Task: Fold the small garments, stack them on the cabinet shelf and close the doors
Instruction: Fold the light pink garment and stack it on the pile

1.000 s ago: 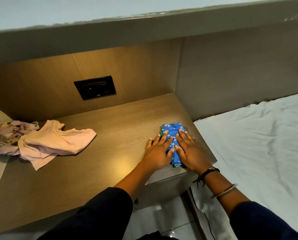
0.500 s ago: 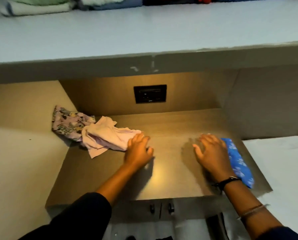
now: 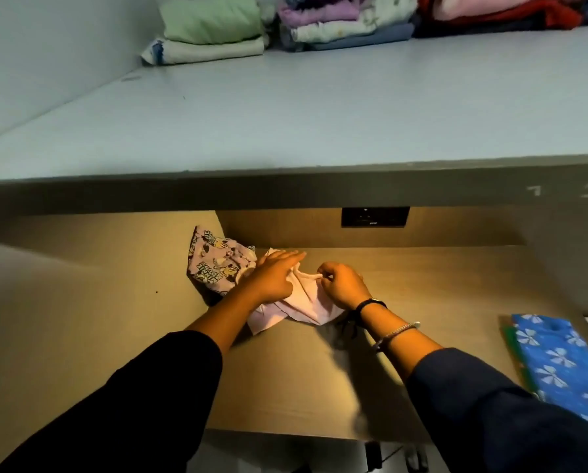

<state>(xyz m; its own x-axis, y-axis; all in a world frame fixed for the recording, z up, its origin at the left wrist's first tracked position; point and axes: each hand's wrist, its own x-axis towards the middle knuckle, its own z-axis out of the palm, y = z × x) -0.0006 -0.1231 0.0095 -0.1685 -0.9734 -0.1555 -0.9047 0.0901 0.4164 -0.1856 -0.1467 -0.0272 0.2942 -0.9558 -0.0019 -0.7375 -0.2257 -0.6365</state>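
Note:
A crumpled pale pink garment (image 3: 303, 307) lies on the wooden surface (image 3: 285, 387) under the shelf. My left hand (image 3: 274, 276) rests flat on its left part with fingers stretched out. My right hand (image 3: 342, 285) pinches a fold of the same pink cloth at its top edge. A cartoon-print garment (image 3: 217, 264) lies bunched just left of it, against the side wall. A folded blue garment with white flowers (image 3: 559, 363) sits at the right edge of the surface. Folded clothes (image 3: 337, 22) are stacked at the back of the grey shelf (image 3: 285, 114) above.
A black socket panel (image 3: 374, 216) is set in the back wall of the wooden niche. The grey shelf's thick front edge (image 3: 285, 192) overhangs the niche. A light wall closes the left side. Below the wooden surface are cabinet fronts with small knobs (image 3: 374, 452).
Both hands left the blue folded garment and moved left. The left hand reached the pink garment first; now the right hand has joined it and pinches the cloth. The view has tilted upward.

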